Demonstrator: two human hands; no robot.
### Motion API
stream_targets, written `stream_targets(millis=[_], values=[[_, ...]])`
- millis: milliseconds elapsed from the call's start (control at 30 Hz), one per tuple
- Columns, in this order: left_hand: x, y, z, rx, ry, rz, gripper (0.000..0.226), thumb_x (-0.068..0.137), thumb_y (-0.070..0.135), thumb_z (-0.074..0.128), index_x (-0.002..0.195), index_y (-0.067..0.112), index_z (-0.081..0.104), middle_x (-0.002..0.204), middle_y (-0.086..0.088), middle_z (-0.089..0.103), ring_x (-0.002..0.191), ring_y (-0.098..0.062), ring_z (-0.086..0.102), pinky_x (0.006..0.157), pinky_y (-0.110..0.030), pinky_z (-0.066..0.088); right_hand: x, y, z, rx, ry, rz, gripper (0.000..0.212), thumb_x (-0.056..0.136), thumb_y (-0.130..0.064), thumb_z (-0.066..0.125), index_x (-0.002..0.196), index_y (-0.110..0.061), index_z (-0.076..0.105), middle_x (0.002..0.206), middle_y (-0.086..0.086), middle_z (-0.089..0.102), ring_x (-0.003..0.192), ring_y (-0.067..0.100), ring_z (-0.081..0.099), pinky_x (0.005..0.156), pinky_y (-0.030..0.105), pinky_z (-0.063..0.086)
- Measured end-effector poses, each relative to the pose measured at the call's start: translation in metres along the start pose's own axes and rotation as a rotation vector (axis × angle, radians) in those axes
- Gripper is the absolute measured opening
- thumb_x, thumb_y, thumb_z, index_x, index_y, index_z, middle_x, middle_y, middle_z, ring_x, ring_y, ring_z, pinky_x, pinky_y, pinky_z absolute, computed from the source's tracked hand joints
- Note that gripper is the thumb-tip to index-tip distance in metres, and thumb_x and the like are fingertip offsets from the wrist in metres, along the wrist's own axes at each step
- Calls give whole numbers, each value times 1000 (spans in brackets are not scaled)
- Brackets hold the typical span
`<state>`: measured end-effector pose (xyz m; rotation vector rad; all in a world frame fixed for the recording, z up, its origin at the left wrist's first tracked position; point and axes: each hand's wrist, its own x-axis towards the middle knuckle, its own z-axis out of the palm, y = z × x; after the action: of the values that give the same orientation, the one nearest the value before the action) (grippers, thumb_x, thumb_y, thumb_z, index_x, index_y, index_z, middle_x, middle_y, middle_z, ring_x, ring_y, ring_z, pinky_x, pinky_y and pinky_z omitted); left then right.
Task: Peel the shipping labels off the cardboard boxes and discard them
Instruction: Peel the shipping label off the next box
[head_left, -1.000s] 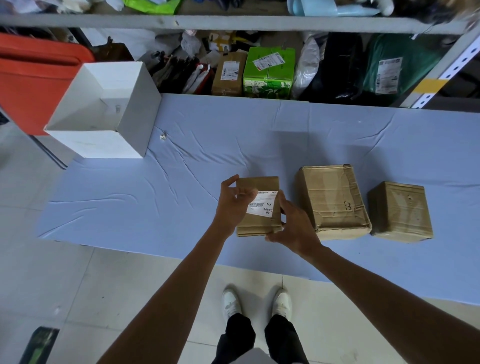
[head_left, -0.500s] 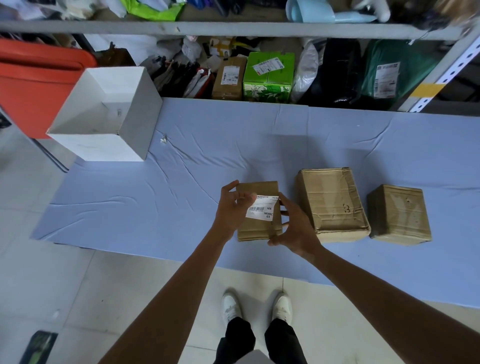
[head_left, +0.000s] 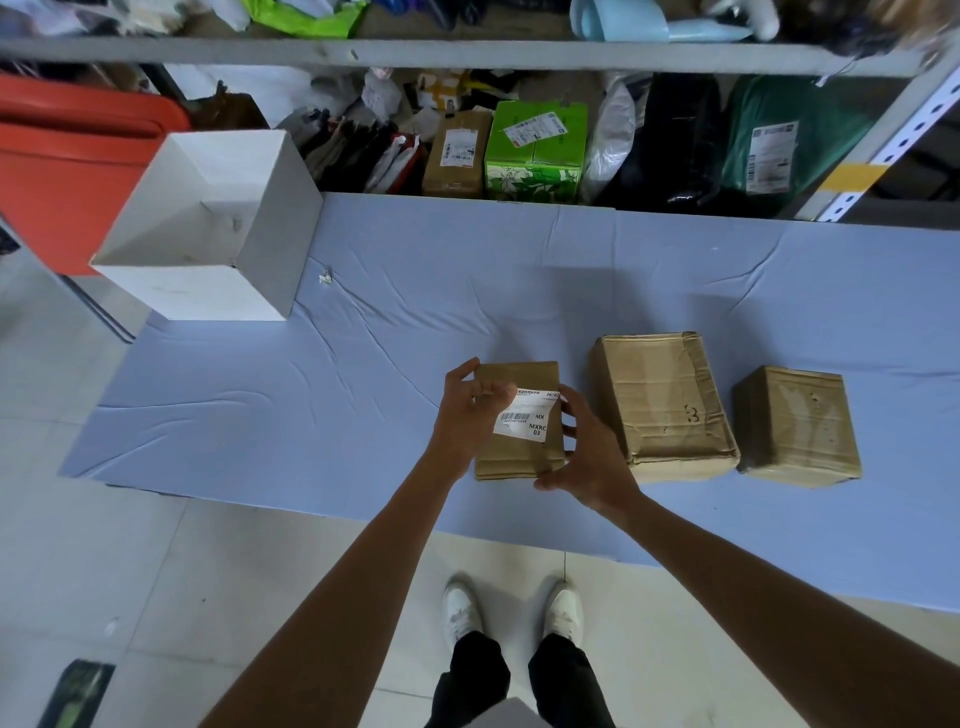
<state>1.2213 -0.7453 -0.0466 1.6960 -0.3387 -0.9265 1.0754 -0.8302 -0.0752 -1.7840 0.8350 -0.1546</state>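
Note:
A small cardboard box (head_left: 519, 457) lies near the front edge of the blue-covered table (head_left: 363, 395). A white shipping label (head_left: 527, 418) with a barcode sits on its top. My left hand (head_left: 465, 415) pinches the label's left edge, which looks slightly lifted. My right hand (head_left: 589, 452) grips the box's right side and front corner. Two more brown boxes, a larger one (head_left: 662, 402) and a smaller one (head_left: 797, 426), lie to the right with no label showing on top.
An open white box (head_left: 208, 228) stands at the table's back left, a small scrap of paper (head_left: 325, 278) beside it. Behind the table a metal shelf (head_left: 467, 52) holds labelled parcels and bags. An orange bin (head_left: 67, 166) stands far left.
My left thumb and fingers have closed onto the label's left edge. The box and my right hand have barely moved.

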Motion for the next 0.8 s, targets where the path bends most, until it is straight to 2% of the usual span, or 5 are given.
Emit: stream_targets(millis=[200,300,467,633,800], values=[[0,2,0,-16,-2,-10,58,86,21,67,135,8,39,97,20,59,90,-6,62,60,-9,50,-1,-2,0,-28,-1,-6,114,47,-11,92,140,-29,29,132,-6,51,118,16,52,85,41,58],[0,1,0,-52,-14,-25,63,86,21,67,138,18,33,105,-2,64,95,-14,64,69,-19,53,-1,-4,-1,-15,-5,-7,114,47,-6,91,141,-28,29,130,-6,52,117,14,52,84,39,58],[0,1,0,-68,-8,-30,66,85,22,67,140,20,31,116,-12,63,104,-24,63,79,-28,55,-2,-4,-3,-11,-16,-6,115,49,-3,91,142,-26,28,124,-12,50,113,10,50,82,31,56],[1,2,0,-46,-3,-31,65,86,22,66,140,19,31,114,-12,65,103,-22,64,69,-18,51,-1,-4,-2,-13,-16,1,118,47,-4,91,144,-25,27,132,-4,51,115,13,51,86,39,56],[1,5,1,-39,-10,-36,65,87,22,66,141,18,30,111,-10,66,95,-17,65,69,-18,53,-1,-4,-3,-4,-18,4,115,49,-3,91,143,-25,28,130,-6,52,115,13,51,84,30,55]])
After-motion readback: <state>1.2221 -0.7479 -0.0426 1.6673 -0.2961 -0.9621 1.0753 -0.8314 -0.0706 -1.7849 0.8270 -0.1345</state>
